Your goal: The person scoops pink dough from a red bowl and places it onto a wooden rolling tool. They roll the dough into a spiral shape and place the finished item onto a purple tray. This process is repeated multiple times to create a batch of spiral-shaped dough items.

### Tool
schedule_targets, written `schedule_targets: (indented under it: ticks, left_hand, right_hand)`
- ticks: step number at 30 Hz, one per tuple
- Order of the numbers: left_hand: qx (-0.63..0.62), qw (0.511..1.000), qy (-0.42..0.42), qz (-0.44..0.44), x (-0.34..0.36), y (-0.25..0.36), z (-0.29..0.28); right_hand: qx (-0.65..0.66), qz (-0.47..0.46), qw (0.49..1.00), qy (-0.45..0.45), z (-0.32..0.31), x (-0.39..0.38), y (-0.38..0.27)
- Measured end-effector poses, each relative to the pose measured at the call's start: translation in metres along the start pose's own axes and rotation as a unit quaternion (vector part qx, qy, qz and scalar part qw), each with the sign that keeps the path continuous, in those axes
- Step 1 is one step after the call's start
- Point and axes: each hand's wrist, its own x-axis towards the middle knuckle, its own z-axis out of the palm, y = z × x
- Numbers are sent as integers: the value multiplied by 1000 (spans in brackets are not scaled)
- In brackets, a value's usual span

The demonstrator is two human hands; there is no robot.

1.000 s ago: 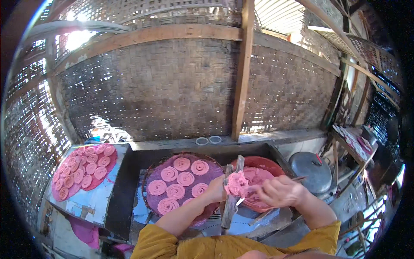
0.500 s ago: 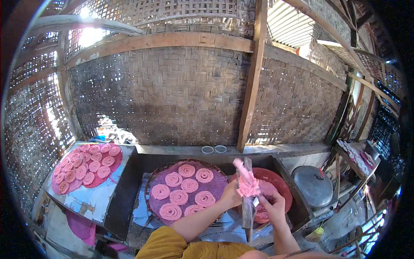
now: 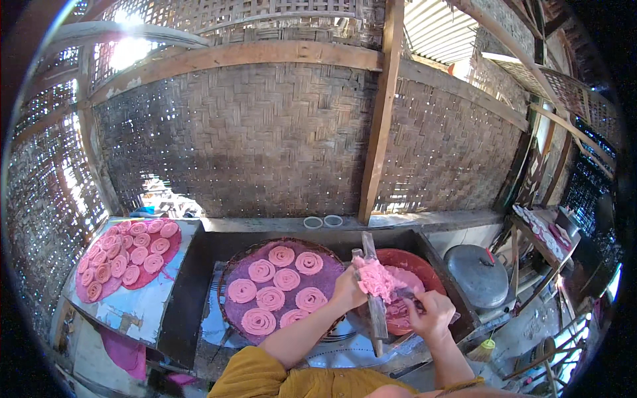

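My left hand [image 3: 348, 288] grips a long wooden press [image 3: 375, 320] upright at a tilt, with a lumpy mound of pink dough [image 3: 377, 278] heaped on its middle. My right hand [image 3: 431, 312] is closed on a flat scraper-like tool, partly hidden, at the front of a red basin [image 3: 424, 264] of pink paste [image 3: 405, 276]. Left of the press, a round woven tray [image 3: 228, 272] lined with purple cloth [image 3: 295, 261] carries several pink dough spirals [image 3: 257, 320].
A board [image 3: 142, 324] at left holds more spirals on pink sheets. The trough's dark edge [image 3: 190, 278] surrounds tray and basin. Two white rings [image 3: 313, 221] lie on the back ledge. A metal pot [image 3: 474, 278], a small side table [image 3: 551, 249] and a broom [image 3: 483, 348] are at right.
My right hand went from the dough on the press down and then slightly rightward over the basin. My left hand still holds the press, where the dough's shape has changed.
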Motion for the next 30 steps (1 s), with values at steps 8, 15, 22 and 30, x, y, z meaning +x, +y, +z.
schedule_targets:
  ticks: [8, 15, 22, 30]
  left_hand:
    - [439, 882, -124, 115, 23, 17, -49]
    - [676, 688, -94, 248, 5, 2, -36]
    - [637, 748, 55, 178, 37, 4, -111]
    - [317, 938, -46, 133, -3, 49, -54]
  right_hand:
    - [209, 218, 950, -83, -8, -11, 1]
    - [41, 77, 996, 1, 15, -11, 11]
    - [98, 40, 993, -48, 5, -24, 0]
    - [-37, 307, 923, -228, -3, -30, 54]
